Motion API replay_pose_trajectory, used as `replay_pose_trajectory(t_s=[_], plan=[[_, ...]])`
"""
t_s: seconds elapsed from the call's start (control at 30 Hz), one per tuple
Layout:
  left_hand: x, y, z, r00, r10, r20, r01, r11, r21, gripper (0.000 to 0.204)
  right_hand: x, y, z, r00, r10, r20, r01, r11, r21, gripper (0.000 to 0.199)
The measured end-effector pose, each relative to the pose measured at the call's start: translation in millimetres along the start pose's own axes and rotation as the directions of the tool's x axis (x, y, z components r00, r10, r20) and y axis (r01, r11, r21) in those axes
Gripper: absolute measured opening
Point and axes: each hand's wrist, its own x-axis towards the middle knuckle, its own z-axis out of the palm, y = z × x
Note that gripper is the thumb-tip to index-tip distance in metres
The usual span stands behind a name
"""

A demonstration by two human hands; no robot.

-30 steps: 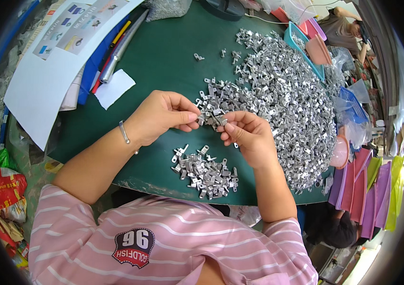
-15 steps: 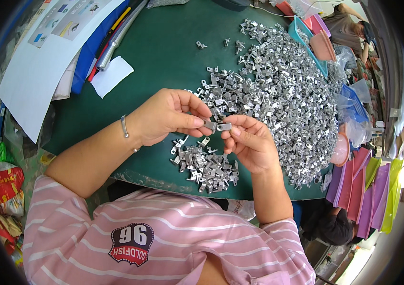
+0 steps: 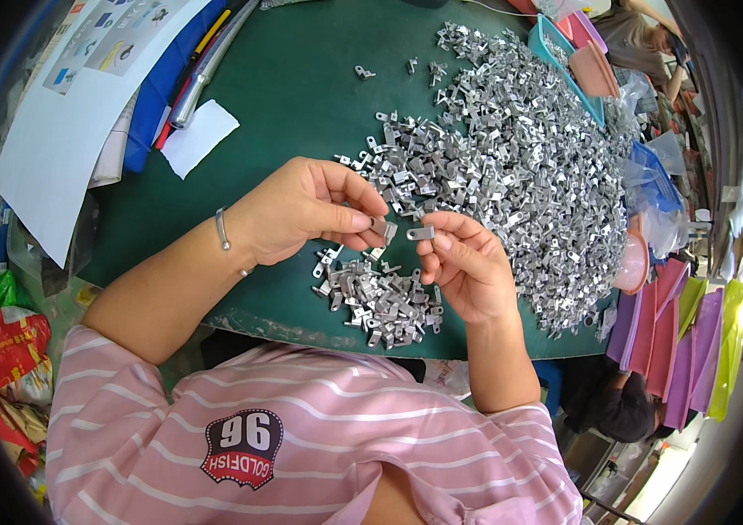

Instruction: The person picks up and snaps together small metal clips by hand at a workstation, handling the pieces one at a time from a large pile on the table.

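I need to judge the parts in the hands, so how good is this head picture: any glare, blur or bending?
Head view: even light, sharp at the centre, so the left hand, the right hand and the small metal piece read clearly; the big pile of metal parts glints but is not washed out; the green table edges bend toward the dark rim; a bright flare at the lower right.

Silver metal clips (image 3: 511, 157) – shiny grey heap on dark green table (image 3: 301, 114). Shirt (image 3: 301, 437) pink with white stripes. White paper (image 3: 201, 138), blue folder (image 3: 157, 96), silver bracelet (image 3: 223, 229), pink and lime bags (image 3: 695, 341).
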Motion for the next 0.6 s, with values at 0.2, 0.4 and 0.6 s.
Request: replay_pose_trajectory(t_s=[0.2,0.4,0.6], plan=[[2,-2,5,0.996,-0.036,-0.081,0.035,0.999,-0.014,0.017,1,2,7,0.996,0.083,-0.024,-0.084,0.995,-0.047,0.024],[3,-6,11,0.996,-0.066,-0.052,0.065,0.998,-0.027,0.027,5,13,4,0.998,0.045,0.040,-0.042,0.995,-0.087,0.024],[5,-15,13,0.996,-0.078,-0.034,0.081,0.992,0.095,0.031,5,17,11,0.998,-0.055,-0.006,0.051,0.955,-0.291,0.021]])
